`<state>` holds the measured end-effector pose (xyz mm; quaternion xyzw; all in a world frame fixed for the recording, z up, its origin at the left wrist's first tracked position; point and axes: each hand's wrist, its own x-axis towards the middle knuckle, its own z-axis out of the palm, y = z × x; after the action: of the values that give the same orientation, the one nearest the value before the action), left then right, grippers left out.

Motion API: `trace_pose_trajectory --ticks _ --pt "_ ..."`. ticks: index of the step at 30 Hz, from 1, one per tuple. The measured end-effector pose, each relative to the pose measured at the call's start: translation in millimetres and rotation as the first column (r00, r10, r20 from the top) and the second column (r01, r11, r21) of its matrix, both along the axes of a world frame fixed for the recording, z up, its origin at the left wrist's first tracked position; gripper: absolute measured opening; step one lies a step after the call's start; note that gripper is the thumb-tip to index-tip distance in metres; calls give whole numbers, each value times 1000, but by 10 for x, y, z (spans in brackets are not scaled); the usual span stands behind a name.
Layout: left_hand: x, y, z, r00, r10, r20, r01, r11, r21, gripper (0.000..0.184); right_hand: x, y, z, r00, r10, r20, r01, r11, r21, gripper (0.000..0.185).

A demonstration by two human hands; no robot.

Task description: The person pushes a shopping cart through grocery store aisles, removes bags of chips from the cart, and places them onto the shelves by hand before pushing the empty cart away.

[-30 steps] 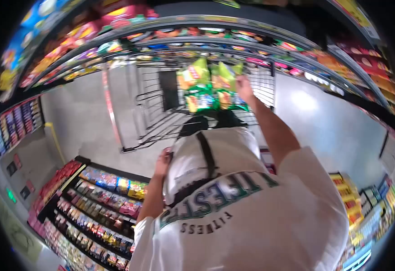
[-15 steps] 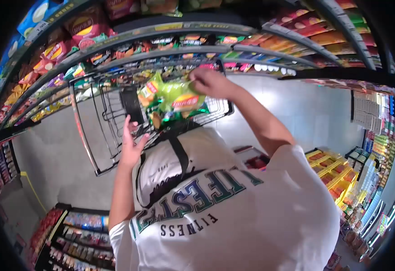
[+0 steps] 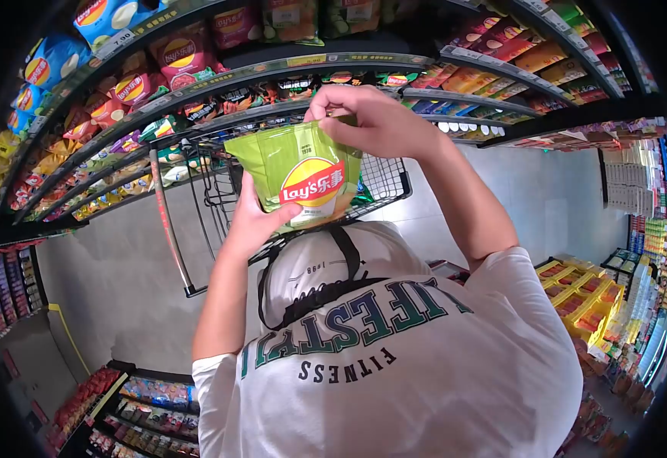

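Observation:
A lime-green bag of Lay's chips (image 3: 272,164) hangs in front of me over the shopping cart (image 3: 388,180), its printed side facing me. My right hand (image 3: 375,126) pinches the bag's top right edge. My left hand (image 3: 253,221) grips its lower left side, with the thumb across the front and the other fingers hidden behind. Part of a dark green package (image 3: 363,192) shows in the cart behind the bag. The chip bag covers most of what else lies in the cart.
Shelves of chip bags curve across the front, with red Lay's bags (image 3: 180,55) and blue bags (image 3: 108,19) upper left. The cart's handle (image 3: 167,221) is at my left. A white bag with a black strap (image 3: 310,263) sits against my body. Yellow boxes (image 3: 578,294) stand at right.
The green chip bag has come closer to me, lifted and turned upright. My left hand, open and apart before, has closed on it. My right hand still holds its top.

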<state>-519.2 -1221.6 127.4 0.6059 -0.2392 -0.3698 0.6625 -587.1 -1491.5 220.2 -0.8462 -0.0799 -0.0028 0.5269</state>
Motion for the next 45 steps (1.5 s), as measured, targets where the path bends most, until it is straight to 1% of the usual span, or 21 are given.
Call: trace_pose_trajectory --ticks 1,2,3,4,5,6,9,10,11,13,16,22,25,28,31,34,37,40,43,44,45 --pt "3 21 -16 999 8 -33 -9 999 -35 90 6 28 49 997 6 76 -7 1000 12 11" --pt "10 46 -40 998 16 -66 -21 997 -69 85 11 24 56 992 -15 124 2 994 108 18" --pt "30 61 -49 995 26 -96 -36 994 -106 80 -38 95 142 986 -155 58 129 940 315 41" --pt "32 66 -33 994 20 -104 -40 980 -193 66 -44 114 192 971 -213 108 159 914 374 51" --pt "31 73 -25 992 37 -122 -61 978 -201 65 -50 115 224 950 -272 151 184 882 435 61" --pt "25 85 -23 988 52 -143 -82 975 -207 64 -70 100 216 948 -291 130 193 850 491 76" --pt "32 84 59 990 68 -124 -93 972 -217 61 -204 276 80 972 -231 40 156 765 624 86" --pt "33 80 69 989 65 -129 -94 967 -236 61 -283 375 90 983 -184 -22 161 788 595 96" --pt "31 76 75 989 61 -136 -94 962 -255 60 -326 466 -14 991 -132 -14 111 770 628 98" --pt "20 67 127 990 59 -126 -91 959 -270 60 -409 645 12 987 -151 -61 156 778 609 99" --pt "40 69 159 992 60 -113 -86 965 -248 60 -448 721 -1 960 -221 -172 280 742 609 92" --pt "40 38 173 992 5 -125 -42 956 -290 62 -433 702 -39 956 -271 -111 278 722 633 72" --pt "46 65 113 998 5 -68 -24 959 -281 60 -459 713 -19 959 -268 -88 259 710 654 71" --pt "65 91 129 995 -28 -93 7 975 -224 59 -489 697 -27 954 -292 -66 265 723 639 68" --pt "82 87 158 988 -86 -125 65 985 -162 59 -525 673 -62 938 -311 -154 335 694 638 65" --pt "63 69 122 975 -123 -183 102 987 -121 62 -540 633 -175 933 -320 -162 342 654 675 63" --pt "25 -26 64 964 -143 -226 113 984 -141 67 -612 569 -197 905 -361 -226 418 652 632 61" --pt "1 -140 74 963 -165 -214 140 982 -128 71 -697 532 -216 890 -433 -146 434 704 562 58" --pt "-30 -258 -37 962 -179 -206 145 975 -169 79 -805 513 -266 876 -479 -51 462 805 371 58" --pt "-33 -299 -97 960 -182 -213 145 973 -180 82 -845 491 -225 878 -465 -117 477 824 306 62" --pt "-31 -339 -182 958 -186 -219 145 971 -190 85 -863 485 -241 873 -479 -87 483 831 275 61"
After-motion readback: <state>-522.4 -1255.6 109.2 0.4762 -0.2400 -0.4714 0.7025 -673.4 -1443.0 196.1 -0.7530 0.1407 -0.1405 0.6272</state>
